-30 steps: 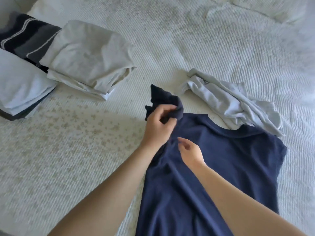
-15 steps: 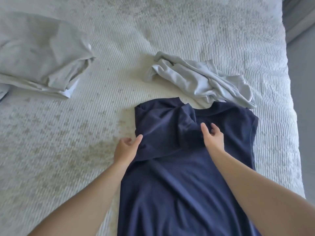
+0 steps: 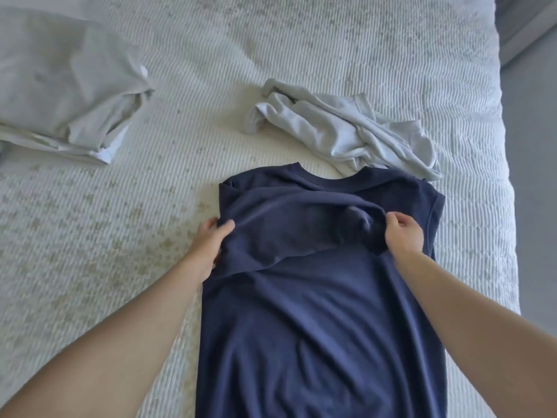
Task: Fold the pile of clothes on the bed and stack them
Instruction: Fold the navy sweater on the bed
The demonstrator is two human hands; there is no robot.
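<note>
The near end of the dark navy cotton T-shirt (image 3: pixel 319 327) is being cut off by the lower edge of the frame, so its hem is not being shown. Its left sleeve is being laid back over the chest as a folded flap, and the fabric beneath that flap is being hidden. The shirt is being spread lengthwise on the white ribbed bedspread (image 3: pixel 301 40), neckline toward the far side, with soft wrinkles being shown across the body.

The left edge of the flap is being pinched by the left hand (image 3: pixel 209 245), thumb on top and fingers tucked under the cloth. The right end of the flap is being gripped by the right hand (image 3: pixel 402 233), its fingers being curled around the fabric; the fingertips are being partly hidden by the cloth.

Just beyond the collar, at the far right, a crumpled pale grey garment (image 3: pixel 346 128) is being left unfolded, its near edge touching or slipping under the navy neckline; which cannot be told. At the far left, a folded stack of beige and white clothes (image 3: pixel 69 86) is being cut off by the frame's left edge. A strip of grey floor (image 3: pixel 530 176) is being shown beyond the bed's right side.
</note>
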